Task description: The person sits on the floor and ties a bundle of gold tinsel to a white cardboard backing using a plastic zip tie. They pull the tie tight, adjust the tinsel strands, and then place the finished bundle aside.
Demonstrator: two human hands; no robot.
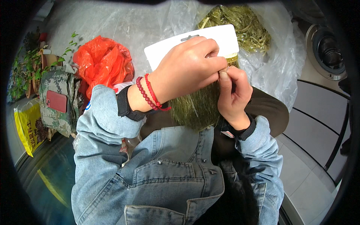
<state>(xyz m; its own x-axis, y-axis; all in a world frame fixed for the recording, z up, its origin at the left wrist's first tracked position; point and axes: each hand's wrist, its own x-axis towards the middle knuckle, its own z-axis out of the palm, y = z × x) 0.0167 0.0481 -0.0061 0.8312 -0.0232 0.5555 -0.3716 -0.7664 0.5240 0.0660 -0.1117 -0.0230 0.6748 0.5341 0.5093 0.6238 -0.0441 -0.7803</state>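
A bundle of olive-green fringe strands hangs across my lap, with a gold braided band along its top. Against the band is a white hang card with a dark slot, partly covered by my left hand. My left fingers are curled together at the band's edge; their thumb is hidden. Just below, my right hand pinches a small thin piece between thumb and forefinger, touching the left fingertips. What that piece is, I cannot tell.
More olive-green strands lie on clear plastic sheeting ahead. Left are a red plastic bag, a camouflage bundle bearing a red phone, a yellow bag and potted plants. A front-loading washing machine stands right.
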